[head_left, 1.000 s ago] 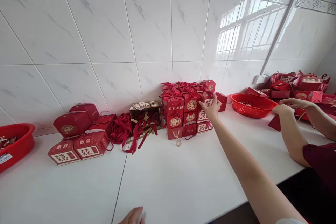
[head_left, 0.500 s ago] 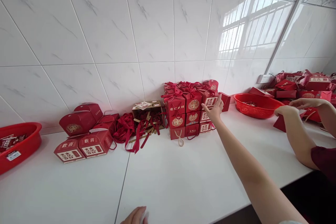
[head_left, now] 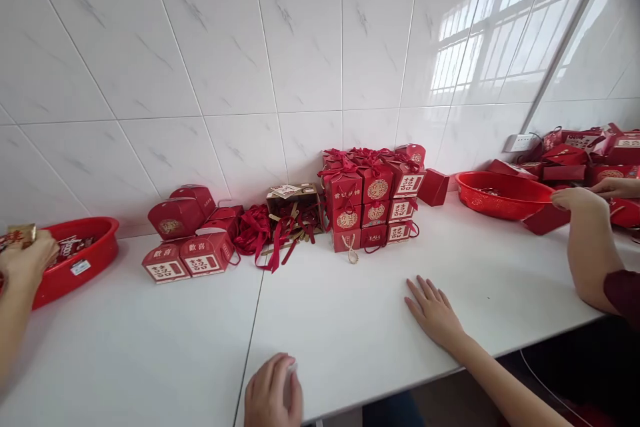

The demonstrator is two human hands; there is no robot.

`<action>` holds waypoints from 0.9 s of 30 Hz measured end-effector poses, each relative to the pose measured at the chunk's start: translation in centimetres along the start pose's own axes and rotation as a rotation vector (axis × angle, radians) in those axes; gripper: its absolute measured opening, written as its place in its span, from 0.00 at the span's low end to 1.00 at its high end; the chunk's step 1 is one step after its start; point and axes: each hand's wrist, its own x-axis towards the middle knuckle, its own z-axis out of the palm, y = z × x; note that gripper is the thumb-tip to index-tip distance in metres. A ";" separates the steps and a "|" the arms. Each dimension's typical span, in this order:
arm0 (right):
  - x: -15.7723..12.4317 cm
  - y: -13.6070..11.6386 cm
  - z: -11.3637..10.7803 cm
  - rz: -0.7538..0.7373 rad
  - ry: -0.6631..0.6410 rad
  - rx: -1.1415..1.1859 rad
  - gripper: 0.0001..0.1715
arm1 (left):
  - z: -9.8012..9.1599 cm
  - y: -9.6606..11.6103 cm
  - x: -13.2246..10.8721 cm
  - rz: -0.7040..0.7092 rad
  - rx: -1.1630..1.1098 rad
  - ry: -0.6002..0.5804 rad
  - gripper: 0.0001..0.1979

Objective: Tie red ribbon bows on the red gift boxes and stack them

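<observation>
My right hand [head_left: 434, 310] lies flat on the white counter [head_left: 345, 340], palm down, fingers spread, holding nothing. It rests in front of a stack of small red gift boxes [head_left: 375, 200] tied with red ribbon, standing against the tiled wall. My left hand [head_left: 273, 395] sits at the counter's near edge with its fingers curled; a small white thing shows at the fingertips, and I cannot make out what it is.
Red house-shaped boxes [head_left: 187, 240] and a carton of ribbons [head_left: 293, 210] lie to the left. Another person's hand [head_left: 25, 261] holds a packet by a red basin [head_left: 93, 250]. At right, a second person's arms [head_left: 587, 220] work near a red basket [head_left: 500, 193] and more boxes [head_left: 590, 153].
My right hand has left the stacked boxes and come back to lie flat on the counter. The view has shifted left and down, bringing the left person's hand into sight.
</observation>
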 end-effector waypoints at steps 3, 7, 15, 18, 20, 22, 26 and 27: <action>-3.0 0.5 -0.8 -0.050 -0.084 -0.105 0.35 | -0.9 0.8 0.6 -0.029 -0.027 -0.026 0.06; -6.3 0.4 -1.8 -0.082 -0.091 -0.196 0.35 | -1.4 1.6 0.9 -0.082 -0.092 -0.089 0.08; -12.8 -0.6 -2.8 -0.091 0.051 -0.209 0.33 | -3.8 2.6 -3.3 -0.101 -0.131 -0.146 0.14; -18.0 -0.8 -1.3 -0.076 0.134 -0.082 0.34 | -5.2 3.3 -8.5 -0.170 -0.121 -0.094 0.16; -22.0 -1.3 0.2 -0.058 0.150 0.127 0.30 | -5.4 3.5 -13.1 -0.292 -0.141 -0.052 0.18; -25.5 -2.4 1.7 -0.120 -0.006 0.305 0.25 | -5.2 3.5 -18.0 -0.433 -0.180 -0.084 0.18; -28.8 -5.9 3.3 -0.416 -0.637 0.303 0.22 | -4.5 3.8 -24.4 -0.555 -0.210 -0.217 0.20; -28.8 -6.8 3.6 -0.451 -0.752 0.268 0.21 | -4.5 4.0 -24.9 -0.561 -0.220 -0.237 0.21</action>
